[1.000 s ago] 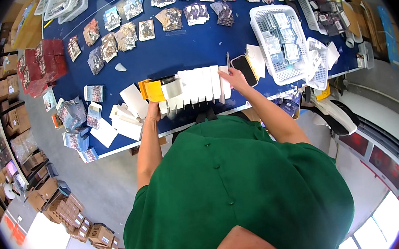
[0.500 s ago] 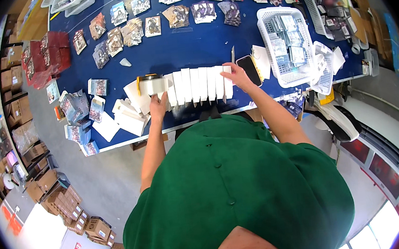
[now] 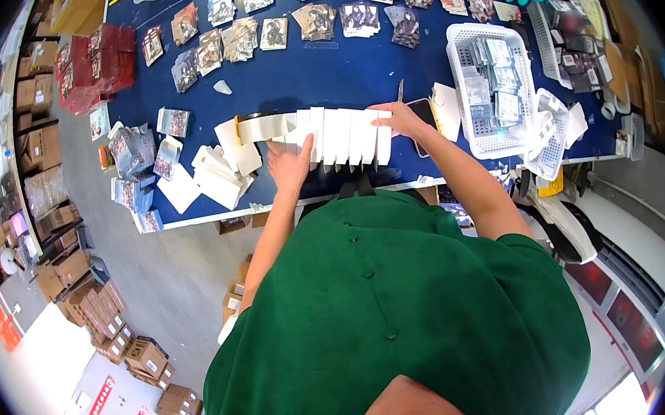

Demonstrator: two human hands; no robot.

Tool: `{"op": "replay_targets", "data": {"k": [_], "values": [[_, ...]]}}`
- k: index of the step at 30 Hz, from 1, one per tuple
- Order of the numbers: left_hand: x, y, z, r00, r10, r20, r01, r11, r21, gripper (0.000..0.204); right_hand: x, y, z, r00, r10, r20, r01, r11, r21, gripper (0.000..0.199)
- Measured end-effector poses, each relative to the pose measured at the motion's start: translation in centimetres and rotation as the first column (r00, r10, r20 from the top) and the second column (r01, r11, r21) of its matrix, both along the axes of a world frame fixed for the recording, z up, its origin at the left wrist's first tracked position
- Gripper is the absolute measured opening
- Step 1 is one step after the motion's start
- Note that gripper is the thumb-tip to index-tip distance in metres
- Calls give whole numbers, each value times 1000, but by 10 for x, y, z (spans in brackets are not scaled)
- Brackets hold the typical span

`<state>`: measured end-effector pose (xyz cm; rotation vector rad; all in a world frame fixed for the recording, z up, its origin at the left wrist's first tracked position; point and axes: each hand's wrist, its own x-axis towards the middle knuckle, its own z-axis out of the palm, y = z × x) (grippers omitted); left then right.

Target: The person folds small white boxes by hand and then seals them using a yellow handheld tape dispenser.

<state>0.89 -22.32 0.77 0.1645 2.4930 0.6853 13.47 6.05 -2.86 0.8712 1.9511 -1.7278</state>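
A row of slim white boxes stands side by side at the near edge of the table. At its left end, my left hand grips the boxes, with the thumb on the near side of one and the fingers partly hidden behind. My right hand holds the far right box at its upper corner. Just left of the row lies a roll of wide tape with a yellow-edged core, a strip of it reaching the first boxes. A dark phone lies beside my right hand, partly covered by it.
Loose white card pieces and picture-card stacks lie to the left. More card stacks line the back of the blue table. A white basket of packs stands right; a knife blade lies near the phone.
My left hand has shifted right, from beside the tape onto the boxes, its thumb now over them. The row looks pressed closer together. My right hand stays at the right end.
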Motion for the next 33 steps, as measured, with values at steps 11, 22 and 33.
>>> {"op": "replay_targets", "data": {"k": [11,22,33], "values": [[31,3,-37,977,-25,-213,-22,976,-217,130,-50,-45,5,786,539,-303,-214,697,685,69],[36,33,-18,972,-138,-192,67,939,-338,139,-82,-66,-1,707,632,-319,-394,726,564,71],[38,35,-28,959,-145,-245,45,926,-374,153,-149,-85,53,679,634,-370,-348,722,598,68]]}}
